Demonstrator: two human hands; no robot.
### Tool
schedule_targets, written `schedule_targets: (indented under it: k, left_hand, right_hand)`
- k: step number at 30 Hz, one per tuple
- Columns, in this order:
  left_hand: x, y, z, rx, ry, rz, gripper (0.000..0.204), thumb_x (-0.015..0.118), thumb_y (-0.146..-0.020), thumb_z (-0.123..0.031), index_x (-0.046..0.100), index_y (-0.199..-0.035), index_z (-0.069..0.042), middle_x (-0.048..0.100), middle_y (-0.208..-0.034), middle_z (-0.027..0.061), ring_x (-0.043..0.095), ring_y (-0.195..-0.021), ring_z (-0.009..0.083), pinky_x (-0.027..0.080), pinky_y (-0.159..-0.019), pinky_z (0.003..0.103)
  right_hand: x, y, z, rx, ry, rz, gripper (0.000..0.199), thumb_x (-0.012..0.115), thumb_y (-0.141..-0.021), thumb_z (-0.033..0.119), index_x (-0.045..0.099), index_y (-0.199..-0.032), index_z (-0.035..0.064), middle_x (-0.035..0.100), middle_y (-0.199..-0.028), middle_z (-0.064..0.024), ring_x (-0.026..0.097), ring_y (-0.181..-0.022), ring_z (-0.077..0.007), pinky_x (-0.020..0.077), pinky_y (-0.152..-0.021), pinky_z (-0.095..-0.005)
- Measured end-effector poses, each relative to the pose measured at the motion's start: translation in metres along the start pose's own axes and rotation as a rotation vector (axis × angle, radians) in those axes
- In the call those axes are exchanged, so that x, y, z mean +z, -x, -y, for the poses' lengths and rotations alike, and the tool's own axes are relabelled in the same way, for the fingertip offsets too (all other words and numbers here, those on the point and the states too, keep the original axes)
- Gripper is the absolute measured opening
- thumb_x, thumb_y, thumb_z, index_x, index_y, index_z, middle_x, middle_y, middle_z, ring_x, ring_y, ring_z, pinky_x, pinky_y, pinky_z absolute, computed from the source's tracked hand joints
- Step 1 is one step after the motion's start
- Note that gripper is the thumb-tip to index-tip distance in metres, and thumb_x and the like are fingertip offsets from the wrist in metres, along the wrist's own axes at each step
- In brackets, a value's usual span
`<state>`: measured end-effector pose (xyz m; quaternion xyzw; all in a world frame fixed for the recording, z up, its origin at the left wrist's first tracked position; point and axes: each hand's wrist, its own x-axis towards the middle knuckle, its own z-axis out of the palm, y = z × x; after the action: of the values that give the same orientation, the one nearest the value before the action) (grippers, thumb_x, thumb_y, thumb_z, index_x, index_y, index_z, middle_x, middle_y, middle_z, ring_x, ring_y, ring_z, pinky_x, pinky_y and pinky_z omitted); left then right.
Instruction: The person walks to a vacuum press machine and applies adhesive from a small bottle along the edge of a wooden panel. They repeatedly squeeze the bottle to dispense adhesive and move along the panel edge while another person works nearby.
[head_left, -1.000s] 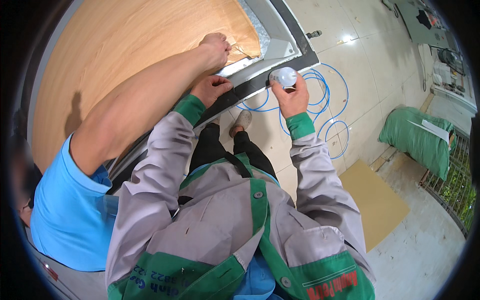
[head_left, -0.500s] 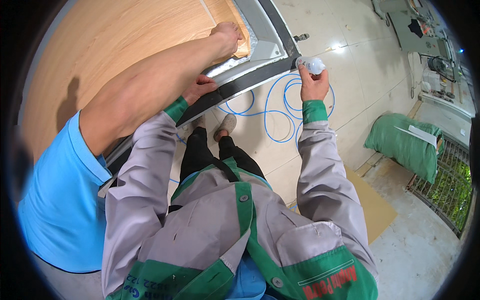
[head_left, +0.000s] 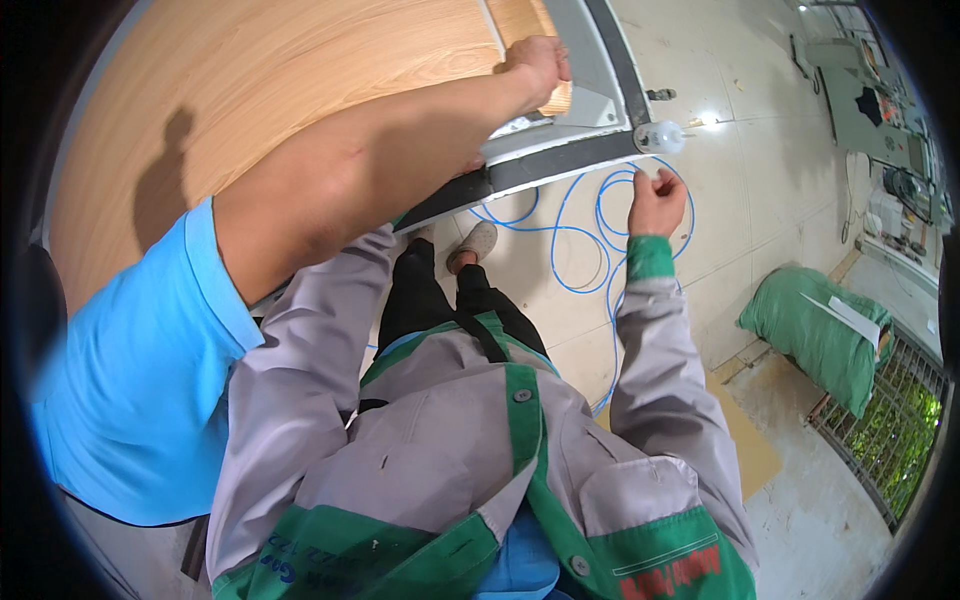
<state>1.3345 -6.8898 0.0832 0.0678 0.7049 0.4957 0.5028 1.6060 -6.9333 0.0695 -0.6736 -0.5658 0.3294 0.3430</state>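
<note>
A small whitish bottle [head_left: 660,137] with a thin tip sits on the corner of a dark-edged metal frame [head_left: 560,156]. Just below the bottle, apart from it, is my right hand [head_left: 657,205], its fingers curled together; anything inside them is hidden. Most of my left hand [head_left: 474,165] is behind a co-worker's bare forearm, with only a bit of the fingers showing at the frame's edge. That co-worker's hand [head_left: 540,68] is closed at a wood-coloured strip [head_left: 520,25] along the wood-grain panel [head_left: 330,70].
A co-worker in a light-blue shirt [head_left: 150,370] leans in at my left. Blue hose [head_left: 555,250] lies coiled on the tiled floor below the frame. To the right are a green sack [head_left: 815,330], a cardboard sheet [head_left: 750,440] and a bench with tools [head_left: 870,120].
My right hand has let go of the bottle and drawn back toward me, leaving it on the frame's corner. The co-worker's arm now covers most of my left hand. The view has shifted.
</note>
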Motion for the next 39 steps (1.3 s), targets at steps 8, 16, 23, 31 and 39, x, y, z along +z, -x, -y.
schedule_targets:
  k: [8,16,23,31,39]
  left_hand:
    - [-0.026,0.034,-0.022,0.255,0.12,0.282,0.026,0.05,-0.092,-0.011,0.049,-0.066,-0.007,0.056,-0.065,0.0103,0.059,-0.07,0.0215,0.046,-0.07,0.032]
    - [-0.073,0.1,-0.076,0.527,-0.532,0.822,0.028,0.053,-0.092,-0.016,0.049,-0.066,-0.007,0.063,-0.068,0.0117,0.062,-0.072,0.0215,0.048,-0.074,0.032]
    - [-0.123,0.106,-0.008,0.426,-0.74,0.701,0.022,0.067,-0.094,-0.028,0.07,-0.09,-0.007,0.073,-0.087,0.006,0.066,-0.089,0.0141,0.052,-0.085,0.03]
    - [-0.159,0.079,0.101,0.242,-0.494,0.433,0.032,0.075,-0.092,-0.034,0.078,-0.108,-0.006,0.076,-0.099,0.0042,0.067,-0.095,0.0124,0.053,-0.089,0.03]
    - [-0.16,0.093,0.1,0.244,-0.601,0.331,0.035,0.073,-0.088,-0.037,0.078,-0.11,-0.01,0.079,-0.101,0.0099,0.075,-0.092,0.0214,0.057,-0.087,0.034]
  right_hand:
    - [0.052,0.141,0.043,0.044,-0.207,0.545,0.014,0.076,-0.094,0.011,0.077,-0.1,-0.0015,0.068,-0.083,0.0024,0.054,-0.072,-0.004,0.0449,-0.065,-0.0209]
    - [0.082,0.142,0.056,0.0,-0.157,0.542,0.018,0.078,-0.092,0.01,0.075,-0.105,-0.0031,0.065,-0.082,0.0027,0.053,-0.071,-0.0043,0.0452,-0.064,-0.0207]
    - [0.085,0.138,0.057,0.004,-0.194,0.48,0.014,0.078,-0.092,0.009,0.073,-0.098,-0.0019,0.064,-0.079,0.003,0.054,-0.071,-0.0051,0.0467,-0.066,-0.0209]
    - [0.086,0.123,0.061,0.08,-0.13,0.552,0.019,0.081,-0.088,0.016,0.073,-0.091,-0.0019,0.066,-0.074,-0.0013,0.058,-0.067,-0.0094,0.05,-0.064,-0.0261]
    - [0.089,0.121,0.064,0.11,-0.147,0.546,0.022,0.082,-0.087,0.018,0.074,-0.089,-0.0021,0.067,-0.072,-0.002,0.057,-0.065,-0.0087,0.0484,-0.061,-0.0261]
